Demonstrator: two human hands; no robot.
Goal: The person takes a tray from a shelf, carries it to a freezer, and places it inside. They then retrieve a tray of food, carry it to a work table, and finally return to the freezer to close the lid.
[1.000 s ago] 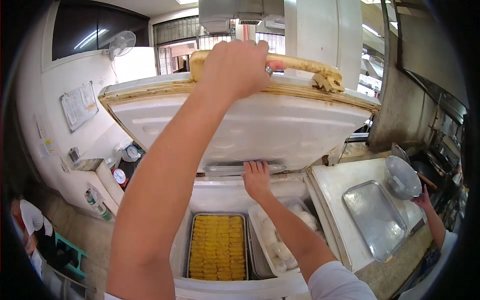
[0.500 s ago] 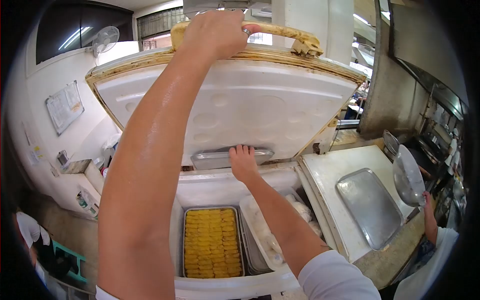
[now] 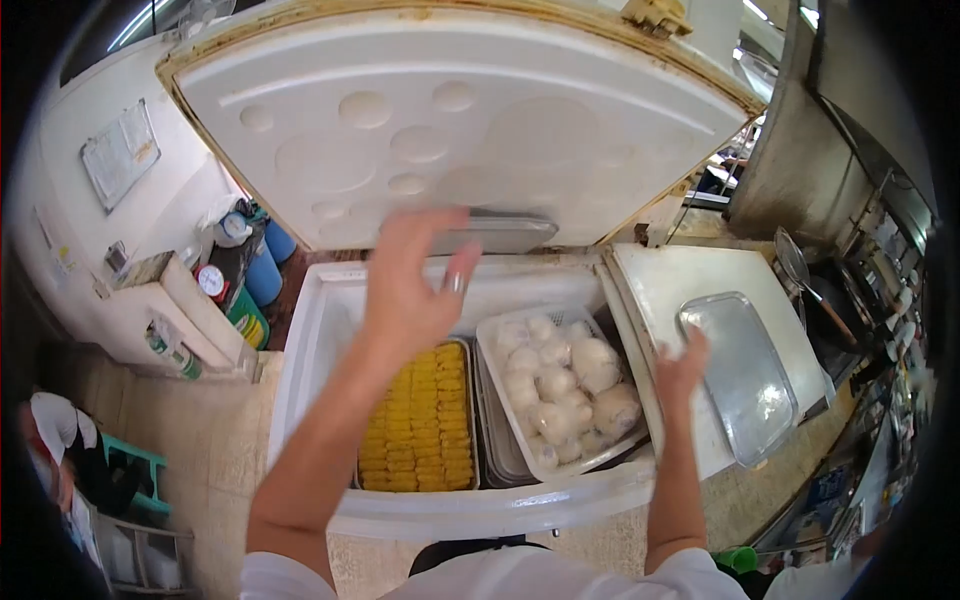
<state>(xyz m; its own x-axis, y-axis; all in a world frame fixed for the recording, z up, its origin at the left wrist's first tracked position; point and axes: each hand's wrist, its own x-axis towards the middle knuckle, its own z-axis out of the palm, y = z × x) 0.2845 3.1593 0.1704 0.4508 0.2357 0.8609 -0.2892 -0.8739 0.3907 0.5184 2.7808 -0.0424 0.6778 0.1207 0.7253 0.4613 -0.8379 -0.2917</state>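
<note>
My left hand (image 3: 405, 285) is raised over the chest freezer (image 3: 290, 400), fingers and thumb apart and somewhat blurred. It overlaps the left end of a metal tray (image 3: 515, 232) that stands at the foot of the raised freezer lid (image 3: 420, 110). Inside the freezer, a tray of yellow rolled pieces (image 3: 420, 425) lies in tight rows. Beside it, a white plastic basket (image 3: 545, 470) holds round white bundles in clear wrapping (image 3: 560, 385). My right hand (image 3: 680, 372) is open, with its fingertips overlapping the left edge of a flat metal tray (image 3: 745, 385) on the closed right-hand lid (image 3: 640, 290).
Gas gauges (image 3: 211, 281) and blue containers (image 3: 262, 270) stand left of the freezer. A person in a white shirt (image 3: 65, 425) is at the far left by a green stool (image 3: 150, 470). At right are a strainer (image 3: 790, 258) and a dark wok (image 3: 835, 310).
My left hand has let go of the lid handle and come down. My right hand has left the standing tray and moved right. The lid is raised further; the large bowl at right is gone.
</note>
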